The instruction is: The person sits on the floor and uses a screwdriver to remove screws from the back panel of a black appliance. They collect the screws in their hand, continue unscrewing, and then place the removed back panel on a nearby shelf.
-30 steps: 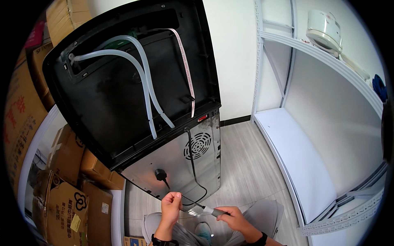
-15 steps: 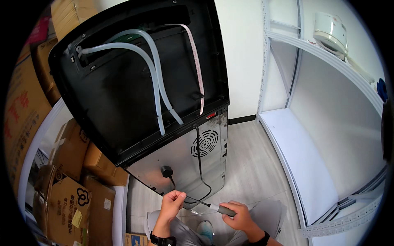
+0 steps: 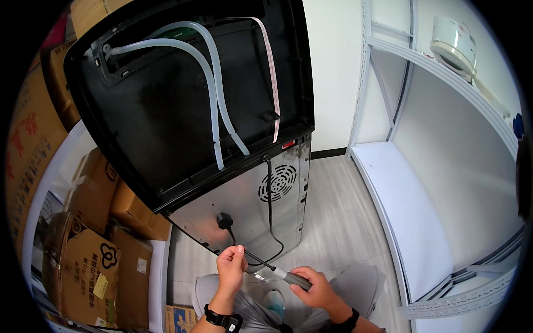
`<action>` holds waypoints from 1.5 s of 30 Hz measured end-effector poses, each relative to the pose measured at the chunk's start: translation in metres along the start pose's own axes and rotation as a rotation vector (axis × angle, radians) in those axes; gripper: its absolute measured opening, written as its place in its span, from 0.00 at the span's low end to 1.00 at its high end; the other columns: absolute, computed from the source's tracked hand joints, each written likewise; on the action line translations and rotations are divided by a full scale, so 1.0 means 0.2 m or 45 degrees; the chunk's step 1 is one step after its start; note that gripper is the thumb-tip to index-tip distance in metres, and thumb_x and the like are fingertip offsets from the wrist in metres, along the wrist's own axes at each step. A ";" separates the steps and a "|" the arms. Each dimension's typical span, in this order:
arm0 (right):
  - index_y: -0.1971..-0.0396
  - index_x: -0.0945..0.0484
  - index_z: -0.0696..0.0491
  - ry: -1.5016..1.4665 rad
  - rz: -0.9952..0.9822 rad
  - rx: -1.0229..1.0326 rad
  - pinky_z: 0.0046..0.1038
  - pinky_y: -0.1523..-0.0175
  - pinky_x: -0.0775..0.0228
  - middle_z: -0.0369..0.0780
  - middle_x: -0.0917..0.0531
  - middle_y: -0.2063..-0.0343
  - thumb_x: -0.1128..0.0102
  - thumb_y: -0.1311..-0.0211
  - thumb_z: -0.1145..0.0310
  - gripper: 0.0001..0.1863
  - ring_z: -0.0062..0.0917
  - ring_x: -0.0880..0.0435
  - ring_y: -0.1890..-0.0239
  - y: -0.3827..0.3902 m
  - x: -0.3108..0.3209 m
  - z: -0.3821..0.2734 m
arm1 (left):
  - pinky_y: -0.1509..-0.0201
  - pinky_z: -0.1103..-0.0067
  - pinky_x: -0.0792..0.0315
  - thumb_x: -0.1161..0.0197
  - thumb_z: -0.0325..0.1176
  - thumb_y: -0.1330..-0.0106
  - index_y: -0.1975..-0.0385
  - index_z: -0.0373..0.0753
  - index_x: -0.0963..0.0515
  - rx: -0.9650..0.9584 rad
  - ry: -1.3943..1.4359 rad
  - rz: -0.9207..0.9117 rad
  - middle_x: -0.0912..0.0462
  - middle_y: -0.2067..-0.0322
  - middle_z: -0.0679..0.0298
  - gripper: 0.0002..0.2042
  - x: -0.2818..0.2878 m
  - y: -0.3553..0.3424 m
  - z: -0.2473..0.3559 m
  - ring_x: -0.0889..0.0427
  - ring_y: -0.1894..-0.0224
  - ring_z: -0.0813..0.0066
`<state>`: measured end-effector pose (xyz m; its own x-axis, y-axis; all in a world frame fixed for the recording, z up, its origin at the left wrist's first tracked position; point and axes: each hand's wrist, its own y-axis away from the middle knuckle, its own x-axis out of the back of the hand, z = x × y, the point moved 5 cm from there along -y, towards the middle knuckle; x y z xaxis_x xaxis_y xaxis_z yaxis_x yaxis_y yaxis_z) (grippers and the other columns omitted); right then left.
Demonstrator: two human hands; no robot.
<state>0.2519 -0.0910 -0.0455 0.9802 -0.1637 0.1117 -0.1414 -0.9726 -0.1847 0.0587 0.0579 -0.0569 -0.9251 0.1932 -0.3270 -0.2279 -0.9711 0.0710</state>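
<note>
My right hand (image 3: pixel 313 288) is closed around the grey handle of a screwdriver-like tool (image 3: pixel 291 279), whose dark shaft points up-left toward my left hand (image 3: pixel 232 261). My left hand has fingers pinched at the shaft's far end; a tiny held piece is hard to make out. A shiny clear item (image 3: pixel 260 275) lies below the shaft. Just beyond stands an appliance with a silver rear panel (image 3: pixel 239 197), vent, black cord (image 3: pixel 271 216) and plug (image 3: pixel 224 221). Its black upper panel (image 3: pixel 155 127) has two translucent hoses (image 3: pixel 215 111) and a thin pink-white strip (image 3: pixel 272 72).
Cardboard boxes (image 3: pixel 83 272) are stacked on shelving at left. A white metal rack (image 3: pixel 405 211) stands at right, with a white appliance (image 3: pixel 452 44) on its upper shelf. A white wall (image 3: pixel 336 77) is behind. My bent knees are below my hands.
The whole view has shifted, with the appliance appearing higher and further right. Both my hands, still on the tool, sit slightly higher in the picture.
</note>
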 end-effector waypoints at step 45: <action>0.58 0.25 0.52 0.882 0.964 0.904 0.29 0.67 0.23 0.48 0.18 0.63 0.25 0.62 0.76 0.26 0.36 0.17 0.68 -0.16 0.59 -1.00 | 0.79 0.87 0.47 0.49 0.36 0.26 0.53 0.37 0.28 0.476 1.166 -0.688 0.36 0.79 0.75 0.10 -1.30 -0.35 0.45 0.41 0.80 0.88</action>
<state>0.3451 -0.1127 0.1688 0.3754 -0.9055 0.1979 -0.3201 -0.3271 -0.8891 0.2875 0.0874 0.1072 -0.1412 0.2506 -0.9577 -0.7502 -0.6584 -0.0617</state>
